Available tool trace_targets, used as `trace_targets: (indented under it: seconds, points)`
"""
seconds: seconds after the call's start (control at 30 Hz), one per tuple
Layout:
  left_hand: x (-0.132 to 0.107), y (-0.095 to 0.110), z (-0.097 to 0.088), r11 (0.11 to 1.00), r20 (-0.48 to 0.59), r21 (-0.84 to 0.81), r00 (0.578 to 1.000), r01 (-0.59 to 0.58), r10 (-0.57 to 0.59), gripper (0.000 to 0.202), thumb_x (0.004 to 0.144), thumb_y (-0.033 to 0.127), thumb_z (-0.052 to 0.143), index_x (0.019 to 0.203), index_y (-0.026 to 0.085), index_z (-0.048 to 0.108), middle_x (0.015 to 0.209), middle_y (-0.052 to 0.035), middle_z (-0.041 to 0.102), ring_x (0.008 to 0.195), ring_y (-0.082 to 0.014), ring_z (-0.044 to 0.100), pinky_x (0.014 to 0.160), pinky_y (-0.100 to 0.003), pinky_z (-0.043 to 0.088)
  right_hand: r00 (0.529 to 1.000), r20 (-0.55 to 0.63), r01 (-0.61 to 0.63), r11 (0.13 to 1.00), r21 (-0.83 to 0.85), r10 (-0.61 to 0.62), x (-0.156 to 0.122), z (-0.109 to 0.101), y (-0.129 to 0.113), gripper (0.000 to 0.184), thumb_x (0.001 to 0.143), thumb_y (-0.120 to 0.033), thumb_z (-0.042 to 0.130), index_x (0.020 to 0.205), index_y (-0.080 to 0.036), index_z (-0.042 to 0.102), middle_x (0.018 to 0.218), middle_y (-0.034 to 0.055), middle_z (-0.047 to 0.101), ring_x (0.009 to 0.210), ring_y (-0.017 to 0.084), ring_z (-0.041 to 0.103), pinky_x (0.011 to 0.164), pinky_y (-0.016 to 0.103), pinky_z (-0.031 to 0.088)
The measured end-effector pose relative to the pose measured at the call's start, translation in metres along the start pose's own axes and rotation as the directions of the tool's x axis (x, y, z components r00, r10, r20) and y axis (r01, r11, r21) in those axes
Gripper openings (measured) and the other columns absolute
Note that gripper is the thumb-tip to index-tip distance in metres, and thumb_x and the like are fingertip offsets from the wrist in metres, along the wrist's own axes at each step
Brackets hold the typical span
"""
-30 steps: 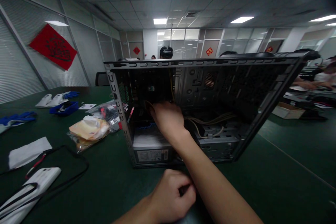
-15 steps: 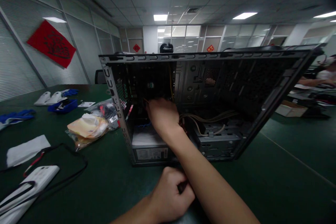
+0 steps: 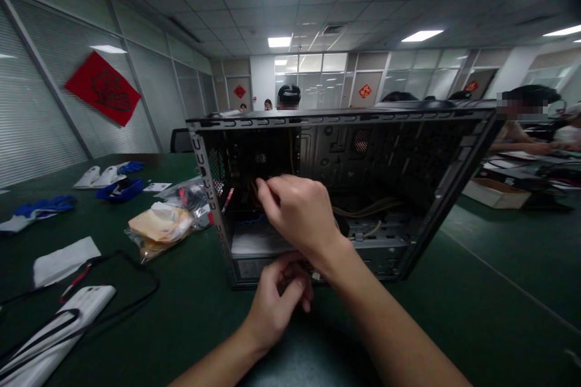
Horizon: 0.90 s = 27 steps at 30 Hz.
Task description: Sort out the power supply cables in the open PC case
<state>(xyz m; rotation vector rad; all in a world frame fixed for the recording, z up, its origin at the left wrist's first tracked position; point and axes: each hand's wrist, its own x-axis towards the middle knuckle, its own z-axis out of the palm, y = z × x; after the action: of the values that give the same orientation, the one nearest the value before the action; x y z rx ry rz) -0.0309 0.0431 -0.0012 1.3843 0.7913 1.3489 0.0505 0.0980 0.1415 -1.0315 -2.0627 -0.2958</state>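
1. Black metal case (image 3: pixel 338 160), open-sided, stands on the green counter (image 3: pixel 190 326), directly in front of the person; pale cables (image 3: pixel 379 208) run along its lower right, and a silver box (image 3: pixel 254 240) sits at its lower left.
2. Right hand (image 3: pixel 302 211): at the open side, fingertips pointing inward, left of centre, thumb and forefinger drawn close; whether they grip anything, I cannot tell.
3. Left hand (image 3: pixel 276 293): fingers loosely curled at the case's bottom edge, below the right hand; I cannot tell whether it grasps anything. Just beside it shows a small white plug (image 3: pixel 316 276).
4. Left of the case: tissues (image 3: pixel 158 224), blue tray (image 3: pixel 109 193), gloves (image 3: pixel 45 207), white power strip (image 3: pixel 91 304).
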Motion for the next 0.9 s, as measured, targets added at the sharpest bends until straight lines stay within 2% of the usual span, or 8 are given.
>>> trace_targets:
  seconds: [0.1,0.2,0.3,0.37,0.5,0.73,0.83,0.9]
  points:
    - [0.007,0.018,-0.007,0.965,-0.019,-0.263,1.000,0.000,-0.006,0.041,0.086,0.042,0.063,0.117,0.015,0.060,0.073,-0.0021,0.061,0.060,-0.0149,0.057,0.055,-0.025,0.047,0.971,-0.148,0.209,0.969,0.135,-0.189,-0.038,-0.006,0.010,0.049,0.103,-0.030,0.038,0.062,-0.017,0.061,0.060,0.0030,0.060,0.055,0.011,0.053,0.056,0.024,0.035]
    - [0.010,0.034,-0.010,0.877,0.012,-0.473,0.996,0.085,-0.090,0.049,0.085,0.038,0.062,0.127,0.015,0.056,0.077,-0.0025,0.060,0.064,-0.0144,0.056,0.062,-0.026,0.046,0.877,-0.226,0.469,0.857,0.213,-0.423,-0.097,0.009,0.029,0.042,0.097,-0.020,0.045,0.055,-0.017,0.054,0.051,-0.0003,0.052,0.046,0.010,0.042,0.051,0.027,0.029]
    - [0.012,0.040,-0.011,0.827,0.066,-0.543,0.990,0.141,-0.126,0.046,0.087,0.033,0.058,0.128,0.013,0.055,0.073,-0.0015,0.058,0.059,-0.0128,0.053,0.060,-0.026,0.041,0.826,-0.134,0.562,0.788,0.252,-0.547,-0.151,0.035,0.049,0.043,0.093,-0.018,0.046,0.050,-0.019,0.048,0.045,-0.0021,0.046,0.040,0.011,0.034,0.045,0.031,0.018]
    - [0.013,0.038,-0.011,0.840,0.028,-0.527,0.991,0.128,-0.133,0.036,0.089,0.027,0.057,0.123,0.016,0.056,0.072,-0.0011,0.058,0.060,-0.0130,0.054,0.061,-0.026,0.039,0.806,-0.045,0.573,0.760,0.307,-0.590,-0.171,0.049,0.057,0.045,0.093,-0.021,0.045,0.049,-0.019,0.046,0.042,-0.0030,0.044,0.037,0.010,0.034,0.044,0.031,0.016]
    - [0.014,0.036,-0.013,0.815,0.025,-0.566,0.991,0.125,-0.135,0.035,0.088,0.020,0.058,0.123,0.023,0.057,0.075,-0.0010,0.060,0.064,-0.0142,0.054,0.065,-0.028,0.040,0.839,0.062,0.486,0.795,0.364,-0.541,-0.174,0.062,0.053,0.042,0.094,-0.025,0.047,0.053,-0.018,0.053,0.047,-0.0020,0.054,0.039,0.010,0.043,0.044,0.030,0.017]
    - [0.017,0.048,-0.024,0.644,0.120,-0.742,0.982,0.185,-0.145,0.025,0.088,0.033,0.062,0.110,0.023,0.065,0.079,0.0000,0.056,0.065,-0.0119,0.052,0.069,-0.029,0.043,0.795,0.151,0.491,0.770,0.408,-0.587,-0.175,0.052,0.049,0.044,0.092,-0.036,0.053,0.052,-0.018,0.054,0.049,-0.0026,0.058,0.040,0.010,0.047,0.042,0.031,0.013]
    - [0.012,0.043,-0.020,0.696,0.218,-0.682,0.971,0.226,-0.102,0.028,0.092,0.046,0.058,0.106,0.023,0.067,0.071,0.0017,0.052,0.061,-0.0110,0.050,0.067,-0.027,0.043,0.795,0.179,0.482,0.782,0.395,-0.580,-0.175,0.050,0.052,0.043,0.093,-0.036,0.053,0.054,-0.018,0.056,0.051,-0.0021,0.059,0.041,0.010,0.048,0.042,0.031,0.015]
    - [0.008,0.034,-0.016,0.828,0.288,-0.526,0.957,0.195,-0.043,0.034,0.094,0.053,0.052,0.105,0.024,0.066,0.068,0.0014,0.051,0.061,-0.0125,0.050,0.065,-0.027,0.042,0.789,0.214,0.471,0.790,0.391,-0.576,-0.176,0.052,0.054,0.044,0.093,-0.037,0.054,0.053,-0.018,0.056,0.051,-0.0024,0.059,0.041,0.011,0.047,0.042,0.030,0.019]
